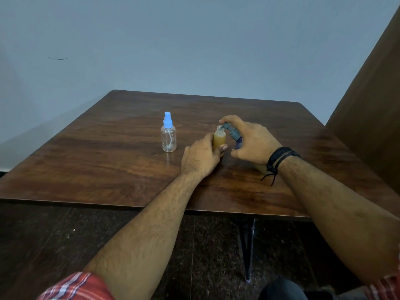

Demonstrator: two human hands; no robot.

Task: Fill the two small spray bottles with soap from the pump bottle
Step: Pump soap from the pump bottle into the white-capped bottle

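Note:
A small uncapped spray bottle [219, 139], nearly full of amber soap, stands on the wooden table [108, 161]; my left hand [201, 158] grips its lower body. My right hand [251, 141] wraps the pump bottle [234, 135], whose body is mostly hidden, with a finger pressing on the grey pump head. The pump's nozzle sits right over the small bottle's open neck. A second small clear spray bottle [168, 135] with a blue spray cap stands upright and empty to the left, apart from both hands.
The table's near edge [151, 207] runs in front of me, with a dark floor and a metal table leg [250, 252] below. A brown panel [372, 100] rises at the right. A pale blue wall stands behind.

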